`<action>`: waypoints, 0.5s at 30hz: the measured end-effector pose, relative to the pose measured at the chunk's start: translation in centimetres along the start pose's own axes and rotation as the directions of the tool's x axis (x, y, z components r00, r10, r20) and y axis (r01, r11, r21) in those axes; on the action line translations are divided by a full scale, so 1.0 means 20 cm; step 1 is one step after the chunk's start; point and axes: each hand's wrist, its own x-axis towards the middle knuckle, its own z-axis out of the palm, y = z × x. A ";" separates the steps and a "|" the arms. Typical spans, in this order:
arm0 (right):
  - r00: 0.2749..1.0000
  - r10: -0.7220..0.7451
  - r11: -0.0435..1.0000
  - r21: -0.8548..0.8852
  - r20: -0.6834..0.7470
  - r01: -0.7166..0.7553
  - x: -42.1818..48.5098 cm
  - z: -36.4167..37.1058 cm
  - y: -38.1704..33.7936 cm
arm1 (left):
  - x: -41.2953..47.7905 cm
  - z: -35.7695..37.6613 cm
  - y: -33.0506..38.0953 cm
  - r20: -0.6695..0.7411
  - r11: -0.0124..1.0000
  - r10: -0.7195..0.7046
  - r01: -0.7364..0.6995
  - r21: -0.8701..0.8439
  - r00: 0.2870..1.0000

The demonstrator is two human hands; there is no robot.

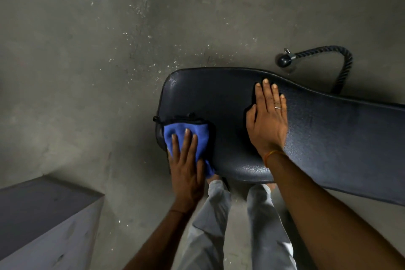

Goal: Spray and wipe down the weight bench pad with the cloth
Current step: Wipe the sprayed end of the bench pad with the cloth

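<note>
Flat-fingered and pinching nothing, the left hand [187, 173] presses the blue cloth [202, 136] down with straight, slightly spread fingers. We see no finger curled round the fabric. The cloth lies bunched on the near-left corner of the weight bench pad [317, 129], and a fold trails off the near edge beside the hand's heel. The right hand [266, 120] rests palm-down on the pad to the right of the cloth and well apart from it, fingers straight and together, holding nothing.

The pad is dark, textured vinyl. It is widest at its rounded left end and narrows as it runs out of view to the right. We cannot tell whether its surface is wet.

We judge the wiping step to be in hand, with the cloth at the pad's left end and the greater length to the right not yet covered by it. We see no spray bottle. The next move calls for steady downward pressure while the cloth sweeps right. The right hand lies in that path and would have to shift or lift.

Grey trousers [219, 215] show below the pad's near edge. A black rope attachment [341, 59] lies on the concrete floor [109, 50] beyond the far edge. A grey box [43, 215] stands near left.
</note>
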 end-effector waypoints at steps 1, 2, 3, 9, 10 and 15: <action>1.000 -0.006 1.000 0.025 -0.009 0.006 0.00 0.00 0.00 | -0.02 0.04 0.06 0.010 1.000 0.000 0.000 0.029 1.000; 1.000 -0.010 0.998 0.061 -0.020 0.011 0.01 0.00 0.00 | -0.03 0.08 0.12 0.025 0.998 -0.012 0.010 0.063 1.000; 1.000 -0.011 0.994 0.111 -0.029 0.014 0.01 0.00 0.02 | -0.01 0.12 0.18 0.046 0.994 -0.024 0.019 0.105 0.999; 0.999 0.050 0.810 0.585 -0.007 -0.036 0.07 -0.09 0.19 | 0.53 0.25 0.42 0.154 0.959 0.085 -0.123 0.256 0.984; 0.999 0.043 0.776 0.629 0.008 -0.038 0.06 -0.10 0.21 | 0.61 0.27 0.46 0.165 0.953 0.079 -0.123 0.277 0.983; 0.974 0.221 0.612 0.769 0.056 -0.183 0.06 -0.15 0.21 | 0.63 0.24 0.52 0.202 0.955 0.107 -0.157 0.253 0.973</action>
